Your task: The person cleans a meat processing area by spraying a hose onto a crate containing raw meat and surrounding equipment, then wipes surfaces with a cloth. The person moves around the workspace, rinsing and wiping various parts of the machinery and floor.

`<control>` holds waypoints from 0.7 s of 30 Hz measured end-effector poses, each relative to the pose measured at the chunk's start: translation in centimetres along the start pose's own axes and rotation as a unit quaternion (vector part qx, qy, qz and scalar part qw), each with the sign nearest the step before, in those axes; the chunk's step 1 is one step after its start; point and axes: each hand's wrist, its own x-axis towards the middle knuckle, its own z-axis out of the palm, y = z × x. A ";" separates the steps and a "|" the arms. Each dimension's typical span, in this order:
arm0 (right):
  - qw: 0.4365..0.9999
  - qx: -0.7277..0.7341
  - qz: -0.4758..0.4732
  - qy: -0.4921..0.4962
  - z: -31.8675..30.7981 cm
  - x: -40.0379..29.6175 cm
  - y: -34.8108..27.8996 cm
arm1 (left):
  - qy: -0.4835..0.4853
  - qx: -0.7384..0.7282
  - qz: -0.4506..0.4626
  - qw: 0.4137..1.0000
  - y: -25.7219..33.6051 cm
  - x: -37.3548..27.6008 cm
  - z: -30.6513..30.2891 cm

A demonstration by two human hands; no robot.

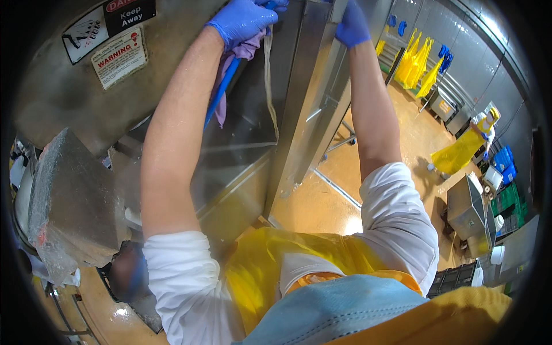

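Observation:
My left hand (243, 22), in a wet blue glove, is closed around a blue pole (225, 88) that slants down to the left. A purple cloth (249, 48) hangs bunched beneath that hand. Beside it dangles a pale, thin strip (269, 86) in front of a stainless steel panel (241, 116). My right hand (354, 26), also gloved in blue, is raised at an upright steel frame (317, 82). Its fingers are blurred and partly hidden by the metal and the top edge, so its grip cannot be made out.
Warning signs (119, 58) are fixed to the metal housing at upper left. A plastic-wrapped steel part (75, 202) juts out at left. Another person in a yellow apron (459, 148) stands at right, near a steel bin (468, 211). Yellow aprons (414, 60) hang along the far wall.

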 end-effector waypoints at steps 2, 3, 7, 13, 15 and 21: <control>0.983 0.130 0.092 -0.093 -3.3 -3.9 5.5 | -0.014 0.009 -0.016 1.000 -1.5 0.2 -1.1; 0.957 0.179 0.156 -0.167 -4.7 -6.1 6.9 | -0.016 -0.036 -0.038 0.998 -1.7 0.3 -0.9; 0.947 0.128 0.291 -0.049 -2.9 -11.5 14.4 | -0.025 -0.149 -0.079 0.985 -1.6 0.0 0.1; 0.974 -0.003 0.198 -0.108 -1.1 -12.3 16.3 | -0.063 -0.163 -0.078 0.982 -3.2 0.7 0.6; 0.954 0.068 0.247 -0.155 -1.7 -11.5 16.5 | -0.039 -0.186 -0.081 0.978 -3.3 0.7 0.6; 0.961 0.055 0.253 -0.097 -2.3 -10.8 14.9 | 0.044 -0.145 -0.073 0.986 0.0 -1.5 -0.8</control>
